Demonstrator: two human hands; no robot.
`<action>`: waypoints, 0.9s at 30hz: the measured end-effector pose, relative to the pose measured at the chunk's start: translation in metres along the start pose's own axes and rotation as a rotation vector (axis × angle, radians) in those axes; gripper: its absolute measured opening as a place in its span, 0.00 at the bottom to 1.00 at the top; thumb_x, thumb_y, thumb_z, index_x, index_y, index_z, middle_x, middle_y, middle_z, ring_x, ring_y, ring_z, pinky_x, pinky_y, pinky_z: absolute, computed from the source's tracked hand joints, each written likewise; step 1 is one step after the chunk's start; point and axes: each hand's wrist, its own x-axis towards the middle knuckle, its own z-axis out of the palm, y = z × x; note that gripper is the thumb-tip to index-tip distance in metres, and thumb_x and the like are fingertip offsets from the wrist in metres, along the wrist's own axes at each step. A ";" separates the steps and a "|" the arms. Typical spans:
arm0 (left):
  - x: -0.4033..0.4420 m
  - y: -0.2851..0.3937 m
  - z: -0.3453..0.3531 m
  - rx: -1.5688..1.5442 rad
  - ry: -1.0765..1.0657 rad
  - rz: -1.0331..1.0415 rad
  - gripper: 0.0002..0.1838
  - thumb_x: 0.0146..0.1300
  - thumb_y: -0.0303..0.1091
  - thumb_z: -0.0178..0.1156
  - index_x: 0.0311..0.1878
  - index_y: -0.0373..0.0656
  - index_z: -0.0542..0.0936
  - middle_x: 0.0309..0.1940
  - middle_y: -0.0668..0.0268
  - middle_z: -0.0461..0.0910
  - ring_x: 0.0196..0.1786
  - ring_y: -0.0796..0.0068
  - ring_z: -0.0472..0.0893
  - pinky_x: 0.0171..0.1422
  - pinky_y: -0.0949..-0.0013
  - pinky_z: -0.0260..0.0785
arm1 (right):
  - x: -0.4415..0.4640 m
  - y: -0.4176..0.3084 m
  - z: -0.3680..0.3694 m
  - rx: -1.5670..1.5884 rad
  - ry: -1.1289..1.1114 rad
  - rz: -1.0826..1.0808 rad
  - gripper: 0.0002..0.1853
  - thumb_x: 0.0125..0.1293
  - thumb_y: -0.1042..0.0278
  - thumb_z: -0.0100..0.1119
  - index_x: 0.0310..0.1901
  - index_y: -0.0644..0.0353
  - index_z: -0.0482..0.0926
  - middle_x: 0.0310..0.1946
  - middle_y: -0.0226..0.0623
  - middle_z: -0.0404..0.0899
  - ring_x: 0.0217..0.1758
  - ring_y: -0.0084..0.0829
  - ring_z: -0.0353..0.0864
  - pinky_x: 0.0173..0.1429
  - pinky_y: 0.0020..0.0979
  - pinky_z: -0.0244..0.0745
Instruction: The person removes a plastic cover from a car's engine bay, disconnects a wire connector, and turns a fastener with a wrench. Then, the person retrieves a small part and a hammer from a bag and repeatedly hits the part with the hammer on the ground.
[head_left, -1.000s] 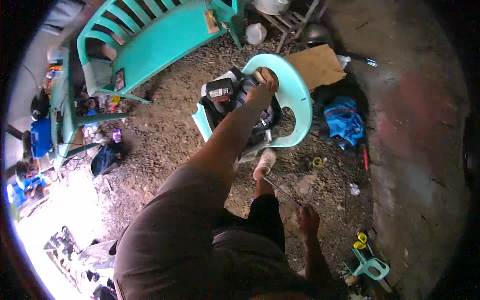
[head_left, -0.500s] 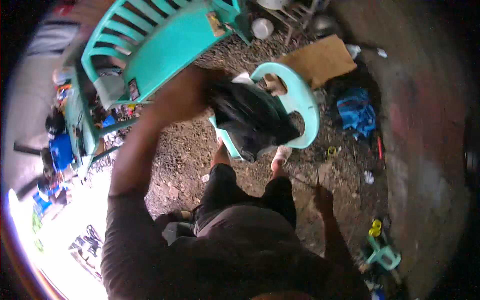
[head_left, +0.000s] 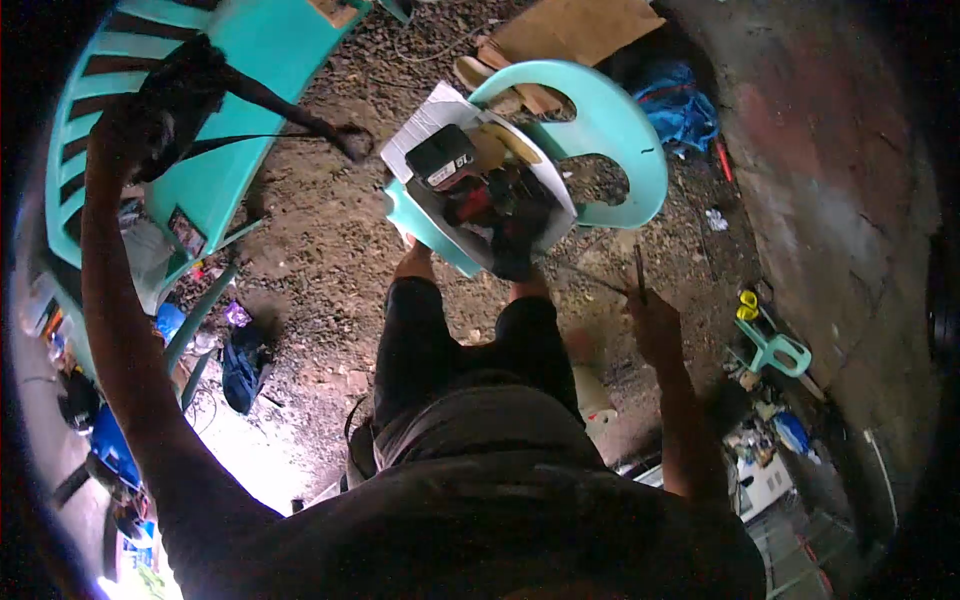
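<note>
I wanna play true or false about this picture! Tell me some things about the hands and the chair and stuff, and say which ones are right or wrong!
1. The left hand holds a black thing with straps. True.
2. The right hand is empty. False: it holds a thin tool.
3. The box sits on the chair. True.
4. The chair is red. False: it is green.
5. A red stick lies near a blue thing. True.
6. The big cardboard sheet is on the chair. False: it lies on the ground, past the chair.
</note>
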 end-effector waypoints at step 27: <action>0.214 0.459 0.070 -0.995 -0.078 -0.178 0.60 0.47 0.57 0.80 0.79 0.41 0.61 0.67 0.43 0.73 0.69 0.39 0.73 0.74 0.46 0.67 | 0.160 0.124 0.179 0.067 0.065 -0.123 0.18 0.76 0.62 0.55 0.61 0.60 0.73 0.37 0.38 0.84 0.28 0.33 0.83 0.33 0.36 0.79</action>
